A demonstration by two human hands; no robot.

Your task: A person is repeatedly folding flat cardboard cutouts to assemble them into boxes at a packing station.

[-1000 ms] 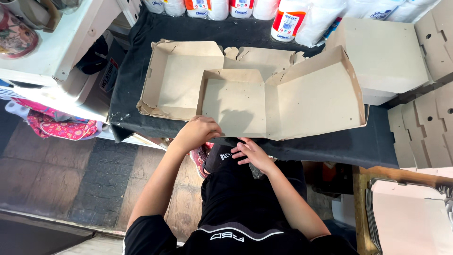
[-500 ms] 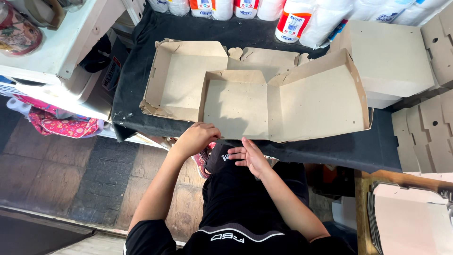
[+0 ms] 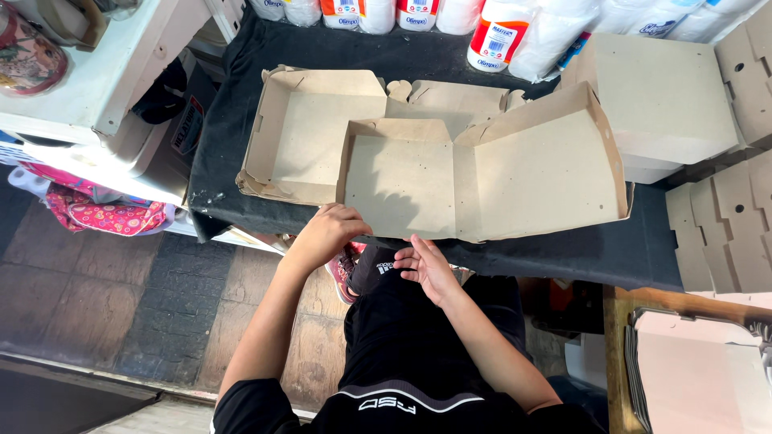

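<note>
I look down on a dark-covered worktop [image 3: 563, 257] whose near edge carries the open cardboard box [image 3: 482, 173], its tray and raised lid spread wide and nothing inside either half. A second open box [image 3: 310, 137] sits behind it toward the left edge, also bare inside, and folded flat blanks [image 3: 744, 233] stack off the right edge, with white bottles [image 3: 498, 36] along the far edge. The near box looks to me light, thin and stiff only along its creases, so it would buckle if pinched mid-panel; I judge the front wall, near a corner fold, the best hold. My left hand [image 3: 330, 233] curls a narrow grip at that front edge, while my right hand [image 3: 426, 265], fingers loosely spread and holding nothing I can make out, rests just below it.
</note>
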